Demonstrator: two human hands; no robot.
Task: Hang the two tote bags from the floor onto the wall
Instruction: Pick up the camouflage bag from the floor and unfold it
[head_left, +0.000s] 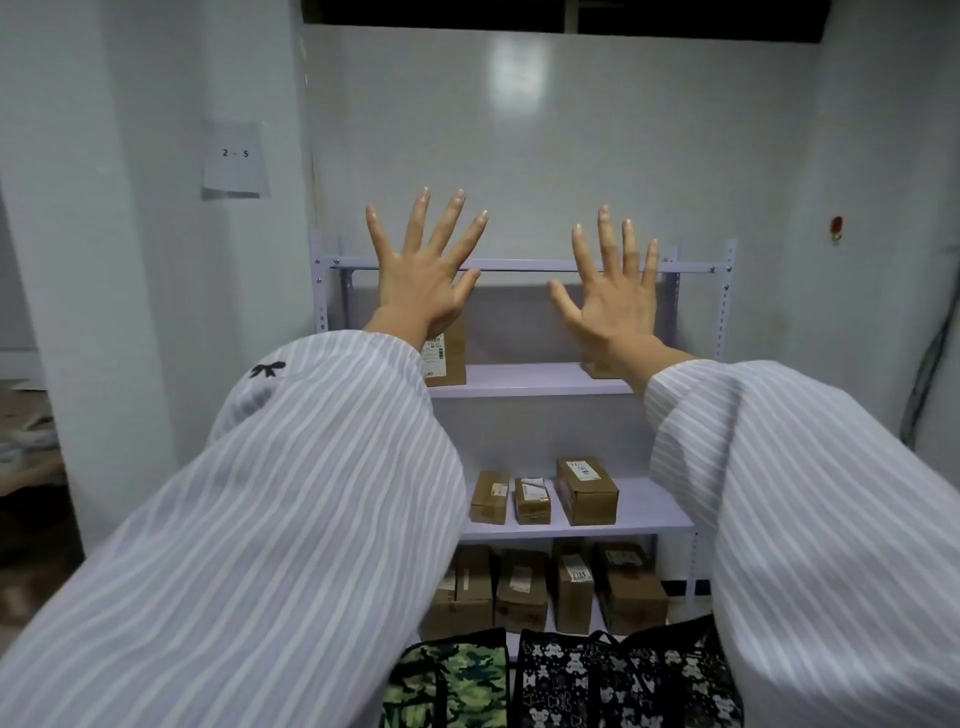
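Two tote bags lie on the floor at the bottom of the view: a green camouflage tote bag (452, 686) on the left and a black tote bag with white bear prints (618, 680) to its right, partly hidden by my right sleeve. My left hand (423, 270) and my right hand (610, 296) are raised in front of me with fingers spread, backs toward the camera, holding nothing. Both hands are well above the bags. A small red hook (836, 228) sits on the right wall.
A lilac metal shelf unit (524, 382) stands against the white back wall, with several brown cardboard parcels (587, 491) on its shelves. A paper sign reading "2 - 5" (236, 158) is taped to the left wall. Dark cables (930, 364) hang at the far right.
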